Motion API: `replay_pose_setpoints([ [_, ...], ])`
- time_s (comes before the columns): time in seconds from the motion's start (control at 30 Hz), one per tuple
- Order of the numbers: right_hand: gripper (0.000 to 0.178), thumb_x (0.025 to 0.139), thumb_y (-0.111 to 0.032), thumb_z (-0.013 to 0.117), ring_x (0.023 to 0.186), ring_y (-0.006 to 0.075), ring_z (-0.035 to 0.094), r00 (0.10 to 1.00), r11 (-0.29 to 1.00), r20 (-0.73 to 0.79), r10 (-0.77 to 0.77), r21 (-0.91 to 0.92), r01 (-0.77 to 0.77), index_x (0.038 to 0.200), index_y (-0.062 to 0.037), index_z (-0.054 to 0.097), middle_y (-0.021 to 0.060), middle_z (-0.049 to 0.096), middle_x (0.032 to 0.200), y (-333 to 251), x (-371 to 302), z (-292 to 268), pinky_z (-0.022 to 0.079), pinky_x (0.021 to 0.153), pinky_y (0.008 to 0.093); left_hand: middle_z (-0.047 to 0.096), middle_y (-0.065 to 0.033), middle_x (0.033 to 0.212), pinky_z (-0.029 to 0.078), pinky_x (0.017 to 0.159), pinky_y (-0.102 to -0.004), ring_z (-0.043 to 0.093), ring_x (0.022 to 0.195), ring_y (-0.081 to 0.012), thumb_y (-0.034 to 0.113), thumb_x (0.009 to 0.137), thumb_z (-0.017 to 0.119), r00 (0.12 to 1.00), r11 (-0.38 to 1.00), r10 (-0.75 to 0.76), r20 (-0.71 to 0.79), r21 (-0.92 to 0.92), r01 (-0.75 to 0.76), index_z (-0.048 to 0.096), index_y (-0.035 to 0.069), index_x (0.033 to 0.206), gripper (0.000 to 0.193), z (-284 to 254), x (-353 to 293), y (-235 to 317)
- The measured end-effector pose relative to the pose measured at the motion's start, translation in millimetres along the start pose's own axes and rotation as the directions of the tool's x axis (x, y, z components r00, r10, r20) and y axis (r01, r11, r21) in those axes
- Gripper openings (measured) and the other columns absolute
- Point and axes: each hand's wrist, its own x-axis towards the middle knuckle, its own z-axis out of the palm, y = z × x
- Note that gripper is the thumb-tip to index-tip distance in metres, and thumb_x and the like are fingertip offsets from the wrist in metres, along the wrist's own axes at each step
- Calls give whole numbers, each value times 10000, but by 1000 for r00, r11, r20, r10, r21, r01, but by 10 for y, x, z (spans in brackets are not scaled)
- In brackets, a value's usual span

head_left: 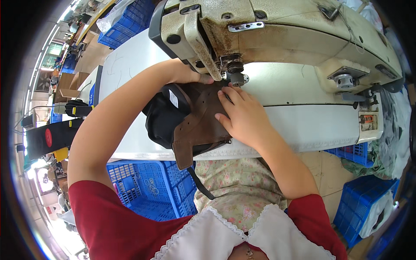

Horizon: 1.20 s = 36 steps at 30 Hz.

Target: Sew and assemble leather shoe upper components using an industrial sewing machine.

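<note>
A brown leather piece (199, 115) with punched holes, perhaps a shoe upper, lies under the sewing machine's needle area. Black padded fabric (162, 119) bulges from its left side, with a white label (173, 99) on it. My left hand (188, 73) reaches around from the far left and pinches the piece's far edge, its fingers partly hidden by the machine head. From the right, my right hand (247, 115) grips the leather's right edge, thumb and bent fingers on it close to the presser area. A dark strap (200, 184) hangs from the piece past the table edge.
The sewing machine (281, 39) arches over the white table (303, 125). Blue plastic crates stand below left (151, 186), at lower right (364, 203) and at the far left (125, 26). A black padded arm with a red spot (54, 136) juts in beside my left elbow.
</note>
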Motion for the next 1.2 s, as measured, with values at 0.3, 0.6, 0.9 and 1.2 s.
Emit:
replay_pose_setpoints([
  [0.3, 509, 841, -330, 685, 1235, 317, 510, 998, 998, -20, -56, -26, 55, 1205, 19, 617, 127, 598, 1269, 69, 10, -98, 442, 992, 421, 607, -130, 1313, 392, 1069, -368, 538, 1222, -286, 391, 789, 766, 994, 998, -64, -89, -18, 63, 605, 98, 1301, 611, 163, -18, -81],
  [0.6, 414, 809, -263, 729, 1152, 336, 574, 996, 976, -64, 68, 209, -53, 1139, -21, 667, 139, 632, 1218, 68, -71, -118, 464, 958, 446, 555, -164, 1344, 400, 1063, -430, 450, 1307, -350, 711, 590, 763, 956, 940, -238, -170, 207, 271, 558, 142, 1349, 970, 354, 157, -408],
  [0.9, 359, 850, -224, 693, 1207, 326, 561, 999, 983, -49, -18, 181, 26, 1135, -5, 671, 144, 666, 1185, 89, -113, -180, 443, 1009, 426, 448, -143, 1417, 392, 1059, -505, 374, 1366, -310, 724, 583, 765, 920, 916, -301, -250, 194, 352, 438, 64, 1415, 1111, 405, 134, -418],
  [1.2, 336, 876, -201, 670, 1221, 332, 552, 998, 987, -65, -25, 160, 35, 1146, 0, 663, 148, 655, 1215, 88, -114, -182, 440, 1017, 426, 548, -136, 1318, 433, 1005, -470, 493, 1243, -321, 621, 631, 779, 885, 900, -269, -379, 229, 371, 537, 166, 1347, 882, 423, 106, -273],
])
